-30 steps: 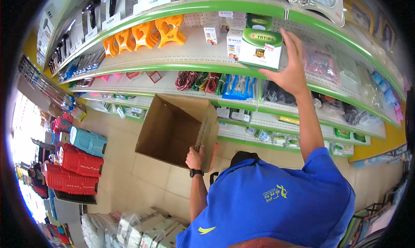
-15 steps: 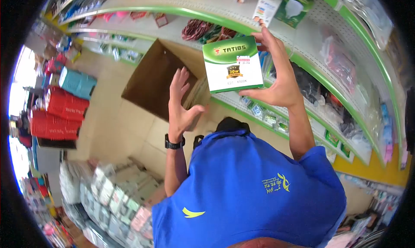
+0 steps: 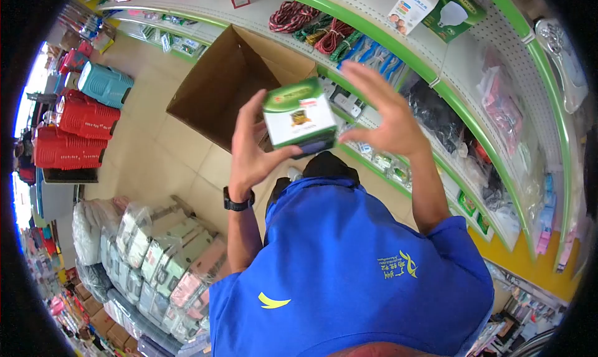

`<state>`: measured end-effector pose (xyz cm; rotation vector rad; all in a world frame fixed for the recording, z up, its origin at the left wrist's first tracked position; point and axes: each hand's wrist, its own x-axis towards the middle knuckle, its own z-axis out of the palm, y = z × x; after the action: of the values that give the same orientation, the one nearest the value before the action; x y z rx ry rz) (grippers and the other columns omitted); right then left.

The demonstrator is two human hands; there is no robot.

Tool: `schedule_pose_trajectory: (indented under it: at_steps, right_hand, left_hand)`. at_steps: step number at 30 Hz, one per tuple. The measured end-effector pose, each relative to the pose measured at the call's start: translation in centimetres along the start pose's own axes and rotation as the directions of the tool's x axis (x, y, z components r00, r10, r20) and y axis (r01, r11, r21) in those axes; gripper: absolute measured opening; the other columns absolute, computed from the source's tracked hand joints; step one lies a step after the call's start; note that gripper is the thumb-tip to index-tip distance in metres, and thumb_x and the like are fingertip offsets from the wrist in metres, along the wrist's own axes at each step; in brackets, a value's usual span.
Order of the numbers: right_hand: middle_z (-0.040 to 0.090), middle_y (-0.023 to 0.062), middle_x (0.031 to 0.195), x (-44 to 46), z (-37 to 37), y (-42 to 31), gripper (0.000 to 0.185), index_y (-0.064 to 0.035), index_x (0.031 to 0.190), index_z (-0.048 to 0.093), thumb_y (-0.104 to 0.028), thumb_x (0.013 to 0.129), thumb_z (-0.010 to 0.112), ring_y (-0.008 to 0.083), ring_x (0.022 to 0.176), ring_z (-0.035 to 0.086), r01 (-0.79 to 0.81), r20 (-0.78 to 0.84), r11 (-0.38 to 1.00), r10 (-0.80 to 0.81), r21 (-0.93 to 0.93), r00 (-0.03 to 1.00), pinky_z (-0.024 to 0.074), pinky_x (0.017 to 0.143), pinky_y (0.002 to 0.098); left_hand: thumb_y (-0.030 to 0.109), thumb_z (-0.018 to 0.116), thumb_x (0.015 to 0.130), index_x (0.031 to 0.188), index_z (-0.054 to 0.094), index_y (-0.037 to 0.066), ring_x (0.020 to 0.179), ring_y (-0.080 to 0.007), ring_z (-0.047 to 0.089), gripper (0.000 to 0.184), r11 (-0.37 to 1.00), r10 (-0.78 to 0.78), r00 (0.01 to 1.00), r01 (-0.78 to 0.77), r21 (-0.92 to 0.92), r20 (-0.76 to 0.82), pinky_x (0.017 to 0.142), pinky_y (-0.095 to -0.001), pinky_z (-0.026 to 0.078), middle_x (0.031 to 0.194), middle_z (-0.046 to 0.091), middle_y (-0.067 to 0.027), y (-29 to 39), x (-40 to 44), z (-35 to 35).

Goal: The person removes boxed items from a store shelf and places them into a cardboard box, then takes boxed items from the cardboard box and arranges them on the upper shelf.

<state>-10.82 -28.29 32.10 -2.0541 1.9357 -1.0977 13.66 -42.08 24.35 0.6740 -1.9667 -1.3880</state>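
A green and white bulb box (image 3: 300, 116) is gripped in my left hand (image 3: 250, 146), with the thumb under its lower edge and the fingers along its left side. My right hand (image 3: 389, 120) is spread to the right of the box, apart from it and holding nothing. Behind the box stands an open cardboard carton (image 3: 215, 76), its opening facing me. The part of its inside that shows holds nothing visible. Another green box with a bulb picture (image 3: 453, 14) stands on the shelf beside a white box (image 3: 413, 7).
Green-edged shelves (image 3: 374, 58) curve across the top and right, with coiled ropes (image 3: 293, 17) and bagged goods. Red suitcases (image 3: 87, 117) and a turquoise one (image 3: 104, 83) stand at the left. Plastic-wrapped goods (image 3: 180, 251) are stacked at the lower left.
The bulb box has passed from my right hand to my left, moving down and left off the shelf. My left hand has let go of the carton. My right hand has opened.
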Motion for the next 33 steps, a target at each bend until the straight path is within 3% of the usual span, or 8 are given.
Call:
schedule_pose_trajectory:
  at_steps: [2,5,7,11,15,18,25,33]
  right_hand:
    - [0.061,0.0177,0.135,-0.1,-1.9,2.1,0.060,-0.0038,0.133,0.062,-0.018,0.079,0.084,0.0318,0.125,0.059,-0.010,-0.220,0.993,-0.017,-0.119,0.975,0.0456,0.106,0.0414]
    - [0.069,0.0133,0.122,-1.8,-5.3,6.1,0.038,-0.0009,0.125,0.066,-0.011,0.088,0.073,0.0245,0.109,0.066,-0.235,-0.594,0.958,0.096,-0.161,0.799,0.0496,0.096,0.0346]
    - [0.072,0.0106,0.115,-2.8,-7.5,9.6,0.028,-0.0004,0.119,0.069,-0.010,0.093,0.068,0.0194,0.099,0.067,-0.298,-0.743,0.938,0.069,-0.179,0.666,0.0510,0.090,0.0315]
    - [0.073,0.0094,0.109,-3.3,-8.9,14.6,0.022,0.0000,0.113,0.071,-0.014,0.097,0.064,0.0172,0.096,0.066,-0.404,-0.854,0.900,0.073,-0.167,0.515,0.0512,0.087,0.0304]
    - [0.073,0.0110,0.108,-3.0,-8.0,17.9,0.022,0.0000,0.111,0.072,-0.014,0.097,0.063,0.0228,0.098,0.068,-0.453,-0.839,0.863,0.066,-0.224,0.541,0.0509,0.088,0.0340]
    - [0.073,0.0133,0.107,-2.6,-7.8,19.7,0.020,0.0005,0.109,0.072,-0.013,0.097,0.063,0.0274,0.098,0.068,-0.462,-0.830,0.841,0.029,-0.281,0.557,0.0510,0.088,0.0376]
    - [0.072,0.0157,0.106,-1.8,-7.5,19.5,0.020,0.0026,0.106,0.072,-0.011,0.099,0.059,0.0288,0.098,0.067,-0.467,-0.776,0.797,-0.003,-0.384,0.631,0.0513,0.089,0.0397]
    - [0.072,0.0165,0.105,-1.7,-6.5,19.1,0.026,0.0086,0.102,0.070,-0.012,0.103,0.053,0.0255,0.096,0.066,-0.430,-0.819,0.869,0.051,-0.245,0.571,0.0516,0.090,0.0373]
  left_hand:
    - [0.023,0.095,0.063,0.153,0.032,0.003,0.132,-0.0274,0.050,0.112,1.000,-0.010,0.991,0.006,-0.025,-0.136,0.103,-0.0428,0.049,0.146,0.046,-0.0143,-1.7,-0.2,-1.8]
    - [0.019,0.090,0.073,0.155,0.027,0.002,0.131,-0.0291,0.050,0.104,0.976,-0.133,0.886,0.038,-0.215,-0.444,0.103,-0.0410,0.048,0.145,0.046,-0.0180,-5.1,-0.8,-5.2]
    - [0.010,0.077,0.086,0.155,0.025,-0.001,0.132,-0.0283,0.048,0.086,0.993,-0.098,0.795,0.042,-0.107,-0.598,0.107,-0.0420,0.042,0.144,0.047,-0.0194,-6.3,-0.7,-6.6]
    - [0.022,0.086,0.080,0.153,0.024,-0.007,0.132,-0.0300,0.047,0.100,0.923,-0.118,0.687,0.342,0.175,-0.717,0.108,-0.0423,0.041,0.142,0.046,-0.0225,-10.7,1.1,-8.2]
    - [0.030,0.091,0.070,0.152,0.027,-0.008,0.130,-0.0345,0.047,0.110,0.950,-0.171,0.730,0.301,0.088,-0.661,0.109,-0.0449,0.039,0.139,0.044,-0.0246,-15.3,4.0,-6.6]
    - [0.040,0.090,0.066,0.153,0.022,-0.008,0.133,-0.0427,0.041,0.120,0.813,-0.173,0.765,0.467,0.349,-0.621,0.113,-0.0461,0.036,0.142,0.039,-0.0313,-18.4,5.4,-6.0]
    - [0.034,0.086,0.061,0.151,0.020,-0.011,0.132,-0.0471,0.037,0.120,0.678,-0.231,0.810,0.531,0.508,-0.539,0.114,-0.0486,0.033,0.138,0.040,-0.0354,-23.6,10.0,-3.0]
    - [0.042,0.094,0.052,0.148,0.033,-0.006,0.125,-0.0453,0.049,0.124,0.496,-0.623,0.681,0.724,0.480,-0.384,0.106,-0.0464,0.047,0.139,0.038,-0.0299,-35.4,14.7,-0.2]
